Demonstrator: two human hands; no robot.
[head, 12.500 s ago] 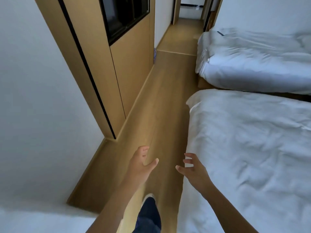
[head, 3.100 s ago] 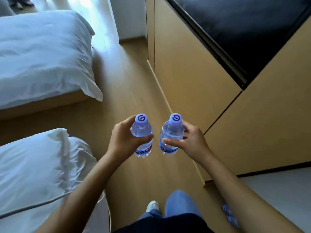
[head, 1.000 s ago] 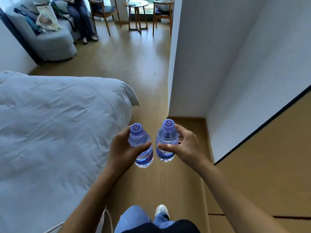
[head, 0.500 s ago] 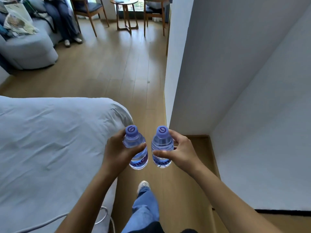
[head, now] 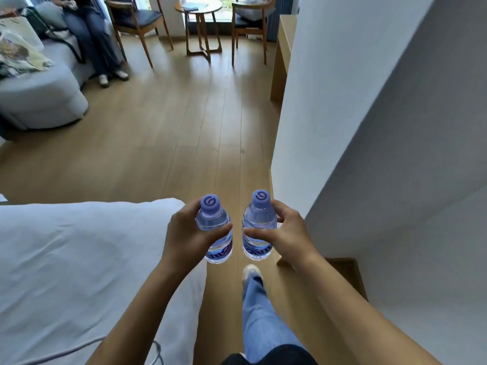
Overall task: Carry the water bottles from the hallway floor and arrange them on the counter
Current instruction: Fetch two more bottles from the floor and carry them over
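I carry two small clear water bottles with purple caps, held upright side by side in front of me. My left hand [head: 185, 237] grips the left bottle [head: 214, 222] around its body. My right hand [head: 283, 233] grips the right bottle [head: 258, 219] the same way, thumb across its front. Both bottles hang over the wooden floor, a small gap between them. A light wooden counter edge [head: 282, 51] shows beyond the white wall corner at the right.
A white bed [head: 79, 272] fills the lower left. The white wall [head: 355, 127] bounds the right. Ahead lie wooden floor [head: 184, 127], a grey sofa [head: 39, 101] with a seated person [head: 92, 35], a round table [head: 199, 17] and two chairs.
I have walked forward past the bed's corner; the sitting area and the wall corner have come closer. Both hands keep the same hold on the bottles.
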